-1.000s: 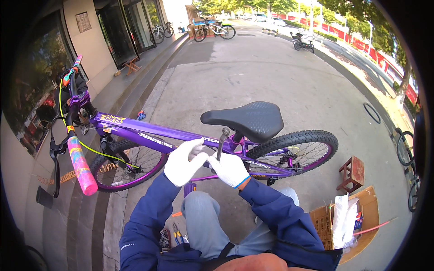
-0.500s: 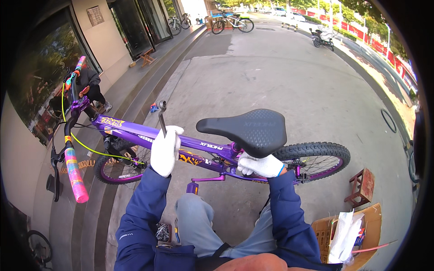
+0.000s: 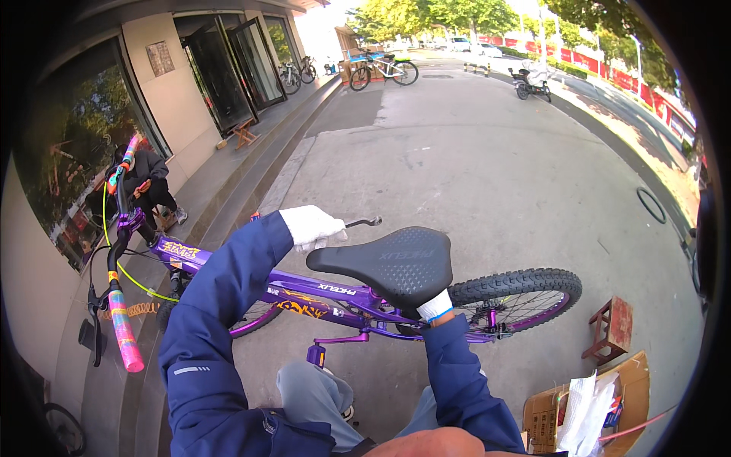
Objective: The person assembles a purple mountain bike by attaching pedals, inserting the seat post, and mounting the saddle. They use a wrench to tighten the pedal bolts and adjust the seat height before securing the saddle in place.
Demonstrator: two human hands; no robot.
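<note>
A purple bicycle (image 3: pixel 251 280) stands crosswise in front of me, handlebar to the left and rear wheel (image 3: pixel 525 297) to the right. My left hand (image 3: pixel 312 226), in a white glove, reaches over the frame to its far side. It is closed on a metal wrench (image 3: pixel 364 223), whose end points right, just beyond the nose of the black saddle (image 3: pixel 388 263). My right hand (image 3: pixel 435 307), gloved too, is tucked beneath the back of the saddle near the seat post. Its fingers are hidden by the saddle.
Bright patterned grips (image 3: pixel 124 324) cover the handlebar at left. At lower right lie an opened cardboard box (image 3: pixel 542 415) with papers and a small wooden stool (image 3: pixel 611 327). Steps (image 3: pixel 255 164) run along the building, where a person (image 3: pixel 152 183) sits. A tyre (image 3: pixel 651 206) lies far right.
My left hand has swung over the frame to its far side, and the wrench has tipped from upright to pointing right. My right hand has slipped under the saddle. The view has shifted slightly.
</note>
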